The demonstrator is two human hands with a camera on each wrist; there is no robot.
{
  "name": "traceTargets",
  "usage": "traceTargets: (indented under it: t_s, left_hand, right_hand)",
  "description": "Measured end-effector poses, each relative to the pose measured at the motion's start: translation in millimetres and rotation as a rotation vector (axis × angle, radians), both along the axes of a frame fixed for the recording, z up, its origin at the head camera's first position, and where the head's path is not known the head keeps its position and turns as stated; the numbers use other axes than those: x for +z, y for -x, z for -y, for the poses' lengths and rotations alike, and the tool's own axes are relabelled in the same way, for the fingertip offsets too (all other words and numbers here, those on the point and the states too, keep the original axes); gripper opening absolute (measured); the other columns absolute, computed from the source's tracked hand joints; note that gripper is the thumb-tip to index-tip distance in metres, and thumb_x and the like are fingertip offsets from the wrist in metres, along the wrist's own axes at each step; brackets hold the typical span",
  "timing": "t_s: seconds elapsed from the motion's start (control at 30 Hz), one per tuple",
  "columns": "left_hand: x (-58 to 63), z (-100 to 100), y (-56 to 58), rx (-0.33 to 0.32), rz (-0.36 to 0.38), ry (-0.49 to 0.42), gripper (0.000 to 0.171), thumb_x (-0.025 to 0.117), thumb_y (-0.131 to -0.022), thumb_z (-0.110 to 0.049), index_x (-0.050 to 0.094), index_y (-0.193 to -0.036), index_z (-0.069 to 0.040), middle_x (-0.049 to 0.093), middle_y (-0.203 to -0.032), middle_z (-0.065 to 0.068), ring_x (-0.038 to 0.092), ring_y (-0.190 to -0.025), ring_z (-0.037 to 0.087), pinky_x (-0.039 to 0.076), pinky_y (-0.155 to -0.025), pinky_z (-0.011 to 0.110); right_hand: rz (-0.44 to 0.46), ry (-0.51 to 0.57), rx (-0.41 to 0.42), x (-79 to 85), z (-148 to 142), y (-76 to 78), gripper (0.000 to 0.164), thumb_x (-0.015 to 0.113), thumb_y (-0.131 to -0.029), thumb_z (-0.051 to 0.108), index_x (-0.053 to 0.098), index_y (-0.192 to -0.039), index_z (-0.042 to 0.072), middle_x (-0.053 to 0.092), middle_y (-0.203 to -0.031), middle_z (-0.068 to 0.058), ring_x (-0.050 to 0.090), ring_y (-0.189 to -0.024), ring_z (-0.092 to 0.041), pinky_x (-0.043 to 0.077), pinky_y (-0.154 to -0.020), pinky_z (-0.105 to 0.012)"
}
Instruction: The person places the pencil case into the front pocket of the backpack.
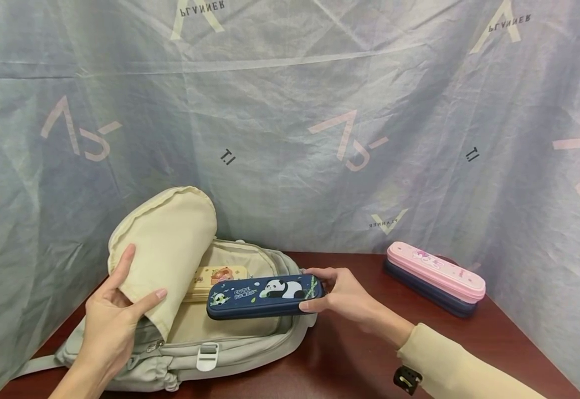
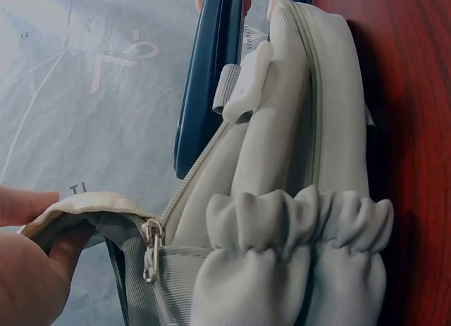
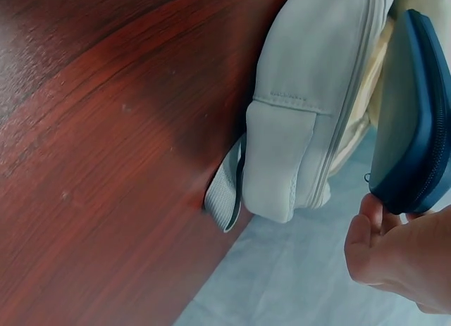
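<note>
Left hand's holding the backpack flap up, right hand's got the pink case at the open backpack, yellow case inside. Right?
One fix: the right hand holds the navy panda case, not the pink case, which is off to the right; see the head view. The left hand holding up the flap and the yellow case inside the open backpack stand.

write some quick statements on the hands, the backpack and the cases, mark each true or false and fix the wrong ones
1. The right hand grips the panda case. True.
2. The yellow case lies inside the backpack. True.
3. The backpack is zipped shut. False: its flap is lifted open.
4. The pink case is right of the backpack in the head view. True.
5. The left hand grips the pink case. False: the left hand holds the flap.
</note>
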State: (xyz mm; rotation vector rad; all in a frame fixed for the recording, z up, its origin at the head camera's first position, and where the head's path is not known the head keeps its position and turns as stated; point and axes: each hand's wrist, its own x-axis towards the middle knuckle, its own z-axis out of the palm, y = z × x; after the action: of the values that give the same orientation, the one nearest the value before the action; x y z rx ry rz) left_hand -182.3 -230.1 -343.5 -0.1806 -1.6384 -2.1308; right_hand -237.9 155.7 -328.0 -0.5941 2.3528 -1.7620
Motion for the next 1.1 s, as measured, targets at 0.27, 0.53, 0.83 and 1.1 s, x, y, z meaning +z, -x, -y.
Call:
traceTargets:
  t_s: [0.27, 0.53, 0.83, 1.1]
  left_hand:
    - [0.2, 0.1, -0.5, 0.0, 0.011, 0.0, 0.103, 0.071, -0.084, 0.027, 0.037, -0.165, -0.028, 0.01, -0.175, -0.008, 0.029, -0.152, 0.01, 0.055, -0.092, 0.016]
    - [0.1, -0.3, 0.2, -0.002, -0.005, 0.008, 0.103, 0.071, -0.085, 0.027, 0.036, -0.165, -0.027, 0.012, -0.175, -0.007, 0.028, -0.154, 0.013, 0.056, -0.092, 0.017]
    - [-1.5, 0.3, 0.4, -0.004, -0.013, -0.001, 0.103, 0.07, -0.084, 0.028, 0.037, -0.165, -0.026, 0.013, -0.175, -0.005, 0.038, -0.147, 0.007, 0.055, -0.093, 0.017]
    - [-1.6, 0.3, 0.6, -0.005, -0.017, -0.002, 0.103, 0.07, -0.084, 0.028, 0.037, -0.165, -0.026, 0.014, -0.175, -0.004, 0.042, -0.144, 0.005, 0.055, -0.094, 0.018]
  right_hand:
    - [0.018, 0.015, -0.003, -3.6, 12.8, 2.0, 0.071, 0.089, -0.078, 0.004, 0.06, -0.143, -0.008, 0.074, -0.112, -0.015, 0.068, -0.097, -0.022, 0.057, -0.082, -0.024]
    - [0.021, 0.009, 0.008, -6.1, 25.5, 2.4, 0.063, 0.09, -0.078, 0.005, 0.068, -0.136, -0.004, 0.073, -0.111, -0.013, 0.068, -0.094, -0.02, 0.057, -0.08, -0.025]
    - [0.045, -0.002, 0.013, -7.3, 40.7, 5.3, 0.062, 0.092, -0.077, 0.004, 0.07, -0.135, -0.001, 0.063, -0.12, -0.012, 0.068, -0.091, -0.019, 0.058, -0.075, -0.027]
    - [0.044, -0.056, -0.031, -10.6, 50.5, 5.8, 0.063, 0.094, -0.076, 0.008, 0.071, -0.135, 0.002, 0.063, -0.116, -0.012, 0.068, -0.088, -0.017, 0.058, -0.075, -0.028]
